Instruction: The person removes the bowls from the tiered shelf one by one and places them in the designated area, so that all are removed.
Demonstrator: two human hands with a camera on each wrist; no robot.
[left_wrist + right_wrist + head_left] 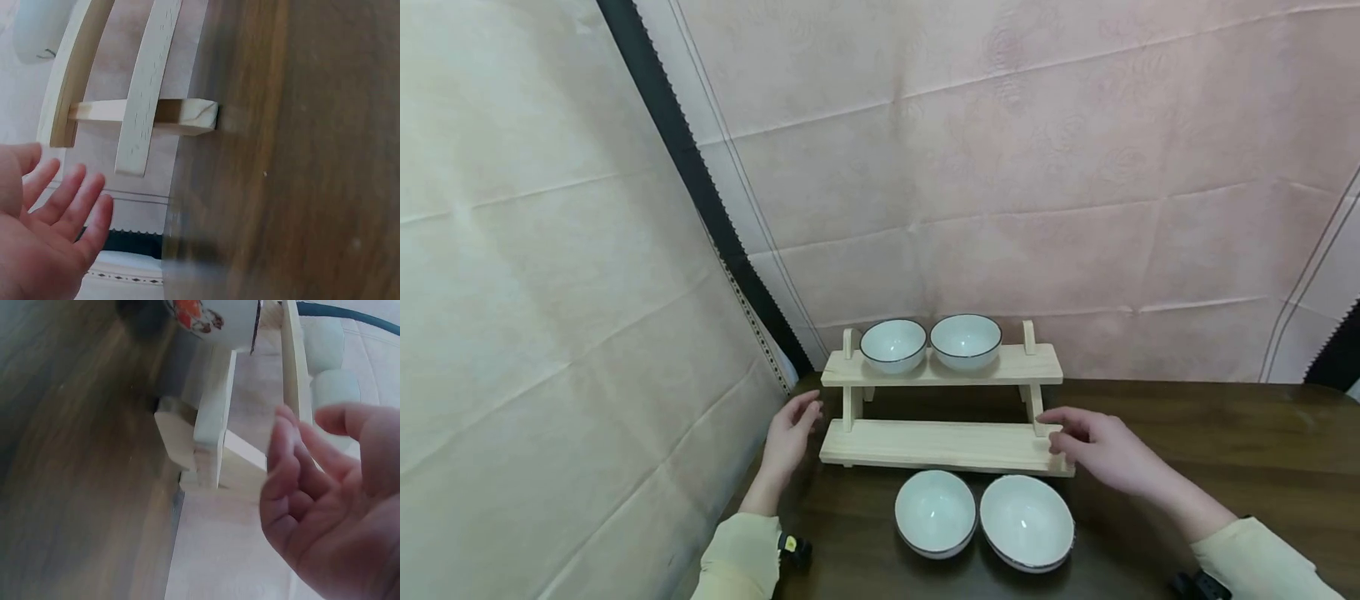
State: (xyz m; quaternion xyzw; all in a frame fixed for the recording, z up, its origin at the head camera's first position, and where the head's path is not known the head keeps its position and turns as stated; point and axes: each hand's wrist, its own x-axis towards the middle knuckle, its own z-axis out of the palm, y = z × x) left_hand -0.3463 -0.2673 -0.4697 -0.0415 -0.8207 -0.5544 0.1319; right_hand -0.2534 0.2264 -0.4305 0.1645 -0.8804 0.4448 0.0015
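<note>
A two-tier pale wooden rack [940, 445] stands on the table. On its upper tier sit two white bowls with dark rims, a left one [889, 354] and a right one [964, 343]. In front of the lower tier, two more white bowls, left [936, 508] and right [1027, 518], stand side by side on the table. My left hand [788, 437] is just off the rack's left end, palm toward it, fingers relaxed and holding nothing. At the right end, my right hand [1101, 450] has loosely bent fingers overlapping the lower tier's corner, with nothing held.
The dark wooden table [1195, 442] extends right of the rack. A pale cloth wall [1037, 192] rises behind it, and another cloth panel [587, 333] slants close along the left. In the right wrist view, a bowl with an orange pattern [212, 322] shows at the top.
</note>
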